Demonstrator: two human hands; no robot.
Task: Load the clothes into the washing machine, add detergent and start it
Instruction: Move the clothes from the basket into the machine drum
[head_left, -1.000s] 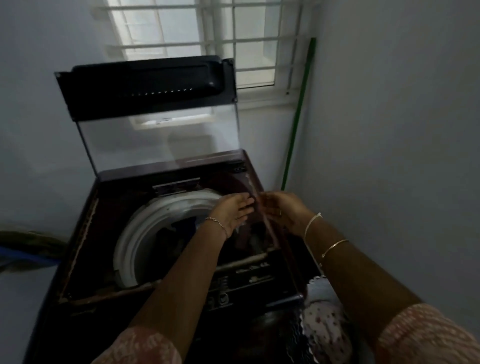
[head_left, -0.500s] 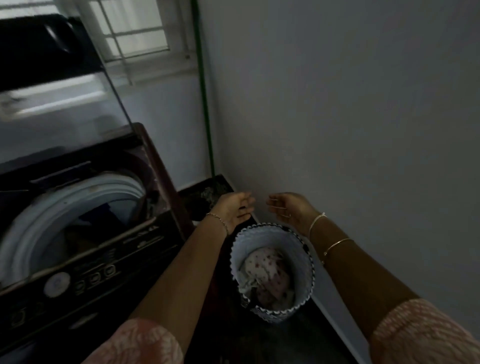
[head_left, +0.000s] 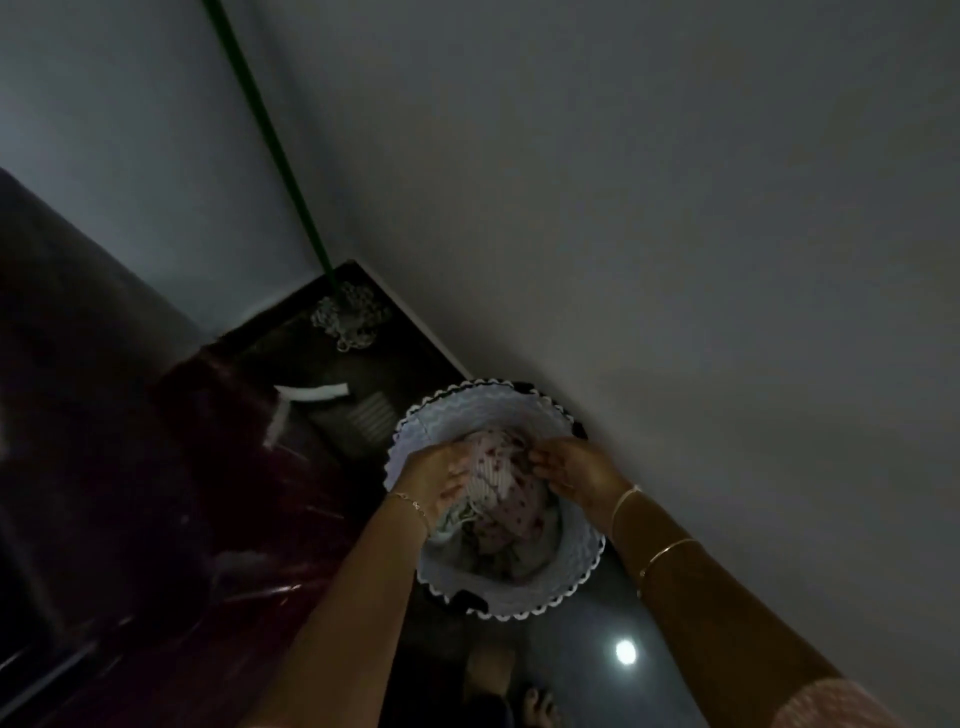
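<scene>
A white laundry basket (head_left: 582, 564) with a scalloped dark-trimmed rim stands on the dark floor beside the wall. Inside lies a heap of clothes, topped by a pale garment with red dots (head_left: 496, 467). My left hand (head_left: 441, 475) reaches into the basket from the left and grips that garment. My right hand (head_left: 574, 470) reaches in from the right and pinches the same cloth. The dark maroon side of the washing machine (head_left: 130, 467) fills the left of the view; its drum and controls are out of sight.
A green-handled mop (head_left: 348, 312) leans in the corner, its head on the floor. A grey wall (head_left: 675, 234) runs close along the right. My bare feet (head_left: 514, 691) stand just before the basket.
My view swung from the open drum right and down to the basket. Both hands dropped from the machine's rim into the basket and took hold of the dotted garment.
</scene>
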